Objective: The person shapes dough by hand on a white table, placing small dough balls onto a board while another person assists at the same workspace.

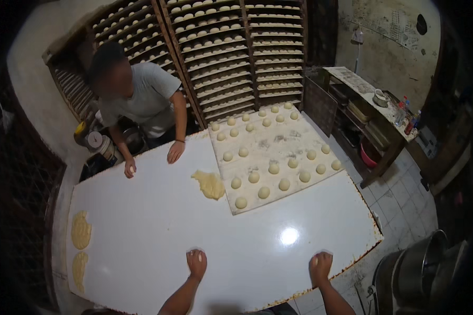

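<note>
Near the front of the white table (157,231), my left hand (196,264) is closed and cupped over a small piece of dough, mostly hidden by the fingers. Farther right, by the table's front right edge, my right hand (320,269) curls the same way over another piece, of which only a pale bit shows. Both hands rest on the tabletop, well apart. Beyond them, a floured board (268,152) carries several round dough balls (284,184) in rows. A flattened yellowish lump of dough (209,185) lies against the board's left side.
Across the table a co-worker (142,100) has both hands on it, one at a small dough piece (132,169). Two larger dough slabs (81,230) lie at the left edge. Racks of dough trays (215,52) stand behind; a side bench (362,86) and metal pots (418,262) are right.
</note>
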The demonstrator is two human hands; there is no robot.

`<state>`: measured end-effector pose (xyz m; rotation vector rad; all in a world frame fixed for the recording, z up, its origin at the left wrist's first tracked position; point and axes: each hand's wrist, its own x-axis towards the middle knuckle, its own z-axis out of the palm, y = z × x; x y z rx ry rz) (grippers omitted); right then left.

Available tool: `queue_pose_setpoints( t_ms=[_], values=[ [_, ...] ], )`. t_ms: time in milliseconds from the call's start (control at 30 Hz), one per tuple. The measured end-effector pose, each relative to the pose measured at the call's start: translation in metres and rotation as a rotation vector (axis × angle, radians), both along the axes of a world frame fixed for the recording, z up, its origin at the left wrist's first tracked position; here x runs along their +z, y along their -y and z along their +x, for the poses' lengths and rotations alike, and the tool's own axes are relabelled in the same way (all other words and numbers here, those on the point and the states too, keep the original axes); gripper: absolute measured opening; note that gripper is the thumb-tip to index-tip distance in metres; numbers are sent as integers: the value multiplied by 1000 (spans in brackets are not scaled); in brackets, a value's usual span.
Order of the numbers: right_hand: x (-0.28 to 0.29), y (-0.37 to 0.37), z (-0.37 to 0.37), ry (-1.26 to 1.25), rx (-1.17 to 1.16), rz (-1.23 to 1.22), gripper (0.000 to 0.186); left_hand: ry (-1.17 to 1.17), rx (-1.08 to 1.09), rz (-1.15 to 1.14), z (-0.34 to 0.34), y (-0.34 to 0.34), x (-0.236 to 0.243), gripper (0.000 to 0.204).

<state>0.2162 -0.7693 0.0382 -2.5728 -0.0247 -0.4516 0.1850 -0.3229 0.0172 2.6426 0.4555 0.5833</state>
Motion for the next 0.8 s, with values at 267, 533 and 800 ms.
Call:
queue_pose_setpoints(
  t_ms=[267, 533, 800],
  values=[
    [12, -29, -57, -112, 23, 191, 8, -21, -442, 224, -51, -16, 21, 16],
    [-4, -71, -71, 45, 50, 96, 6, -197, -450, 27, -63, -17, -12, 6],
    [3, -80, -54, -70, 10, 127, 15, -51, -295, -13, -36, 10, 5, 6]
  ],
)
